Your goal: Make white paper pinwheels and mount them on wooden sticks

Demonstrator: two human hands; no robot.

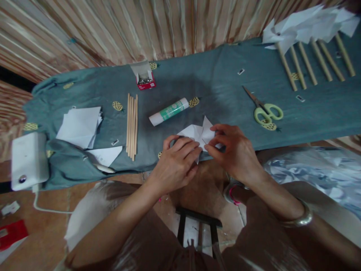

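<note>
A white paper pinwheel, partly folded, lies at the front edge of the cloth-covered table, half hidden by my hands. My left hand rests over its left side, fingers bent and pressing it down. With thumb and fingers pinched, my right hand grips a paper flap on the right. Just behind lies a white and green glue stick. Green-handled scissors lie to the right, blades partly apart. Left of my hands is a row of several thin wooden sticks.
An open red box of metal pins stands at the back. Stacked paper squares and a paper scrap lie left, near a white device with a cable. Several finished paper pinwheels on sticks lie back right.
</note>
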